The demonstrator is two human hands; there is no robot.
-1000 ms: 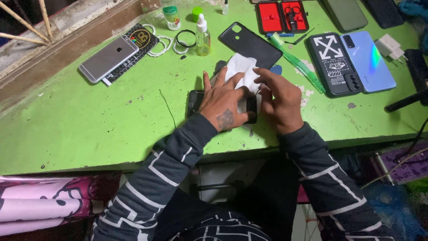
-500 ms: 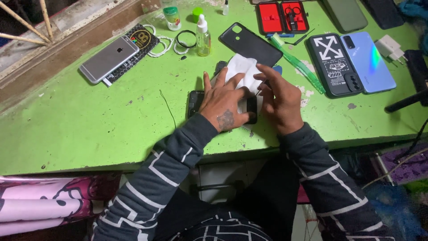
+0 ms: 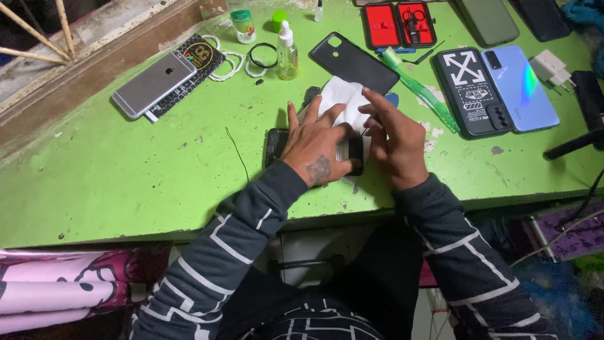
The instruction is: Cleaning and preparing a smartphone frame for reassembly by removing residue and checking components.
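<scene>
While the left hand (image 3: 318, 148) is pressing flat on a dark phone (image 3: 275, 145), the right hand (image 3: 396, 148) is pinching white paper (image 3: 343, 101) at its eleven o'clock.

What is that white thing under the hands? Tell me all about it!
The white sheet looks like thin paper or a soft wipe, a little crumpled. It lies flat on the green table, partly over a dark phone that lies crosswise. The left hand presses down on its near part, and the right hand touches its right edge with the fingertips. Its far corner reaches toward a black phone cover. Most of its near half is hidden by the hands.
</scene>
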